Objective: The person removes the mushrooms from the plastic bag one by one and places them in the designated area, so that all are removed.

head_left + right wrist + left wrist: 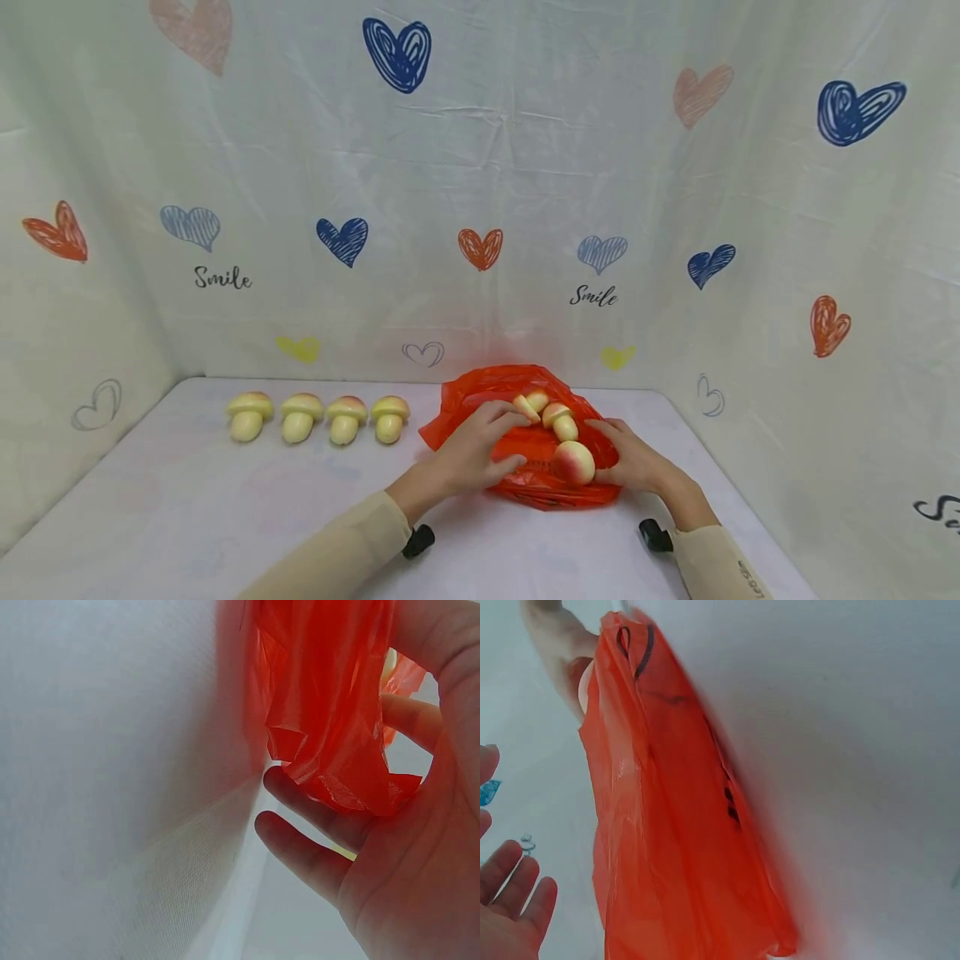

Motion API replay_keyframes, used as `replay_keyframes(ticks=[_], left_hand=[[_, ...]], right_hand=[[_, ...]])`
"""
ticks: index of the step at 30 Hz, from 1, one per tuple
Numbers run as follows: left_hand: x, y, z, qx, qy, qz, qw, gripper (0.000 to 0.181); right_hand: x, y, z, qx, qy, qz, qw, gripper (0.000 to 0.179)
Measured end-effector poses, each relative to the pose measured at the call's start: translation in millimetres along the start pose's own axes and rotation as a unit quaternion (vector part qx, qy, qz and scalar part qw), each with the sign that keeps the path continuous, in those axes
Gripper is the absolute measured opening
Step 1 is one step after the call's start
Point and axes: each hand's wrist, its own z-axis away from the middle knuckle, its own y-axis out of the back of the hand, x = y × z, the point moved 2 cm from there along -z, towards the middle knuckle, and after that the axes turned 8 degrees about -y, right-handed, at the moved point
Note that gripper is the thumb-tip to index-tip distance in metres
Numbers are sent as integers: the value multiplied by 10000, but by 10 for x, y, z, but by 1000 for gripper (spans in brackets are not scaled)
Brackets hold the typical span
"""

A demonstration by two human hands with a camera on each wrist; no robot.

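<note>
A red plastic bag (457, 408) lies spread on the table, with three toy mushrooms in its mouth. One mushroom (573, 463) shows its round pink-and-cream cap at the front; another mushroom (561, 421) and a third mushroom (534, 403) lie behind it. Over the bag's left part is my left hand (480, 446), fingers loosely bent and spread, holding nothing. In the left wrist view, its fingers (510, 881) are apart from the bag. My right hand (633, 458) is at the bag's right edge, thumb close to the front mushroom. Its spread fingers (307, 851) touch the crumpled plastic in the right wrist view.
Several like mushrooms (346, 419) stand in a row on the white table (187, 500), left of the bag. A white curtain (420, 317) with printed hearts rises behind the table and along both sides.
</note>
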Motion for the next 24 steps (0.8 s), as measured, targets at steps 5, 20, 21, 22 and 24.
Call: replay_keyframes(ticks=[5,20,21,22,24], left_hand=[[-2,-74,-44,-157,177,204,9995,46],[79,-318,-207,-588,702,886,9918,47],[89,-341,-209,-626,742,910,9911,47],[97,-365,-212,-650,769,941,9905,47],[114,-400,-214,-677,819,977,9895,46]], right_hand=[[-1,2,-5,-6,-63,-62,10000,84],[-9,17,12,71,35,60,10000,83],[-9,17,14,80,41,55,9999,83],[-11,18,18,88,76,56,9999,82],[-6,13,22,98,117,76,9999,82]])
